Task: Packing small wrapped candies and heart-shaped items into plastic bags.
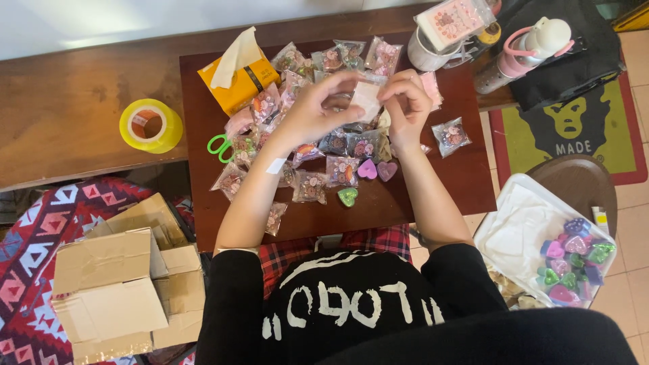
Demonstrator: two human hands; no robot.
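A small clear plastic packet (367, 99) is held up between both hands above the middle of a dark red low table (473, 182). The left hand (318, 108) is curled, its fingertips pinched on the packet's left edge, while the right hand (405, 101) is closed on the right edge with thumb and forefinger. A white strip of tape (276, 165) is stuck on the left forearm. Beneath the hands, many filled packets (311, 186) are spread over the table, and three loose heart-shaped cases are laid just beside them: one pink (367, 169), one mauve (387, 170) and one green (347, 197). An orange tissue box (243, 84) is set at the table's far left corner, with green-handled scissors (220, 147) near it. A yellow tape roll (150, 125) is placed on the wooden bench to the left. A white tray (520, 223) holding more coloured hearts (574, 260) is seen at the right, and an open cardboard box (111, 290) at the lower left.
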